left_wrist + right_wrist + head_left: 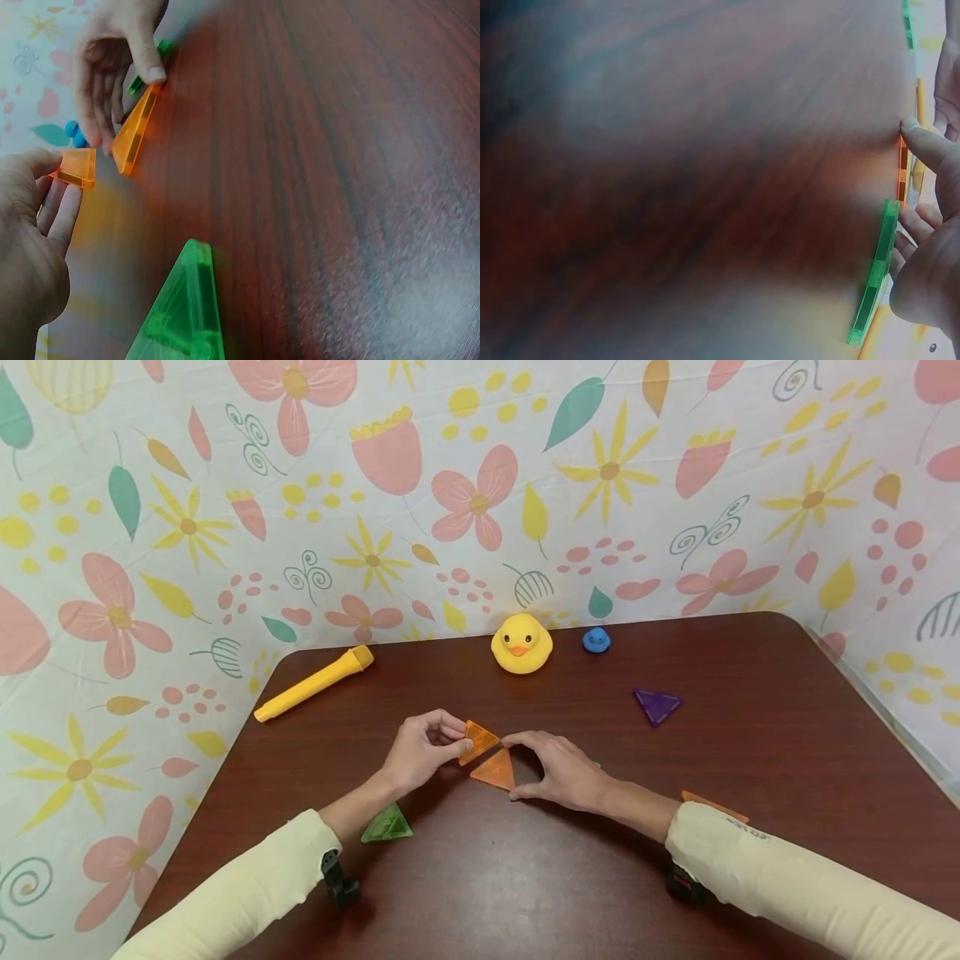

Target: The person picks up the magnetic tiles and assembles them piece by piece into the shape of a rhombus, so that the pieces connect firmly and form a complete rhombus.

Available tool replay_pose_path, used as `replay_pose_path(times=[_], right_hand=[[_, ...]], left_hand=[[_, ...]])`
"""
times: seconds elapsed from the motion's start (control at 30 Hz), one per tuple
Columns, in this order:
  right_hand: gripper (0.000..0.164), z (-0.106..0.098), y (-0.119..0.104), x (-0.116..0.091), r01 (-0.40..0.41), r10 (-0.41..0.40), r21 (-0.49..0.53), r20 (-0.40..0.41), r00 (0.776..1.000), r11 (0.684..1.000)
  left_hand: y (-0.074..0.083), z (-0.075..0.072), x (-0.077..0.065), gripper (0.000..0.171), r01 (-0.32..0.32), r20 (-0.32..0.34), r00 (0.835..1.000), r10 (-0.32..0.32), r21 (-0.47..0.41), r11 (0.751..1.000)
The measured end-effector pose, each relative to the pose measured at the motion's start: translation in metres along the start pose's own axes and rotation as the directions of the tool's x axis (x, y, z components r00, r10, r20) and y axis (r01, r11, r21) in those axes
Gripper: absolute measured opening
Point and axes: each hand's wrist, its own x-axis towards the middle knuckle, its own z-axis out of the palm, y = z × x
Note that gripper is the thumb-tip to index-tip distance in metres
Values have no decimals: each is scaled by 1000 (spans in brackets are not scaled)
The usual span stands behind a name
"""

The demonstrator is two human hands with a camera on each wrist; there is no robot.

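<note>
My left hand point(423, 750) pinches a translucent orange triangular magnetic tile point(480, 742) between thumb and fingers. With thumb and forefinger at two of its corners, my right hand point(562, 768) holds a second orange triangular tile point(497, 769) at the tabletop. The two tiles are close together, with a narrow gap between them. In the left wrist view, the left hand's tile point(76, 166) looks raised and the other orange tile point(136, 135) stands beyond it. A green triangular tile point(387, 824) lies near my left wrist. Another green tile point(875, 274) is beside my right hand, mostly hidden in the head view.
A purple triangular tile point(657, 706) lies to the right. Another orange tile point(714, 806) is partly covered by my right forearm. Along the back stand a yellow duck point(521, 645) and a small blue duck point(596, 641). A yellow toy microphone point(315, 683) lies at the back left.
</note>
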Motion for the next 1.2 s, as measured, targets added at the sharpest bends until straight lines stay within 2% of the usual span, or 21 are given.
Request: replay_pose_path(times=[0.5, 1.2], right_hand=[[74, -1, 0, 0, 16, -16, -1, -6, 1000, 1000], [75, 0, 0, 0, 18, -19, -8, -12, 1000, 1000]], left_hand=[[-1, 7, -3, 12, 0, -5, 1000, 0, 24, 1000], [-2, 14, -8, 14, -32, -8, 999, 33, 45, 998]])
